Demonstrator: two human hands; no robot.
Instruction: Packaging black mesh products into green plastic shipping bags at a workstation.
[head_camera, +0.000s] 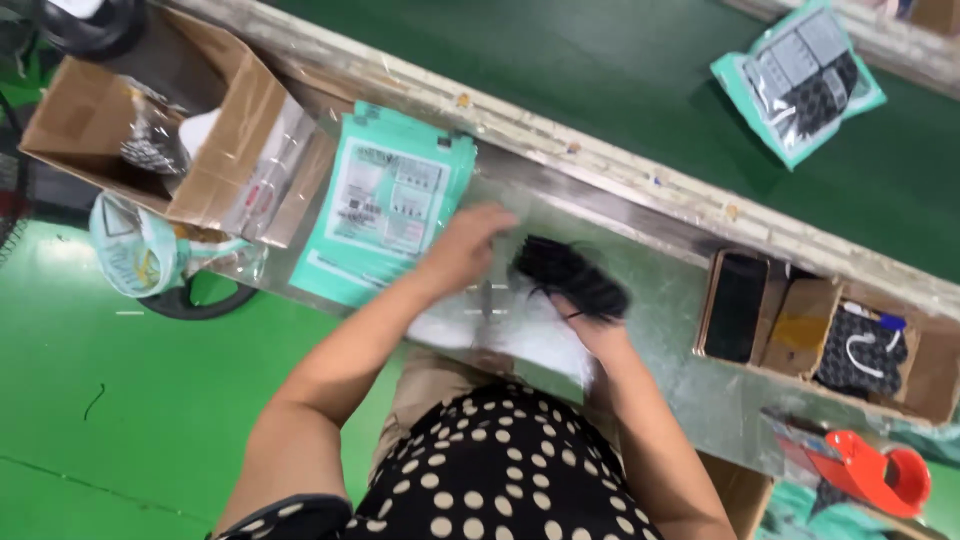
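Black cord bundle (570, 277), judged light, limp and best gripped mid-coil, sits grasped in the right hand (590, 325) over the counter (670, 300); left hand (465, 248) hovers released beside it.

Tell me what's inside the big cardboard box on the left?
Inside the cardboard box lies a crinkly clear plastic bag with something dark and patterned in it, plus a white piece beside it. The box's walls hide whatever is deeper down.

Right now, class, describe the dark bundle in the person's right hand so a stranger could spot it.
Start at the steel worktop beside the green conveyor belt. At its middle, the right hand holds a black bundle over a clear bag. It alone is bare, unlike the teal packets nearby.
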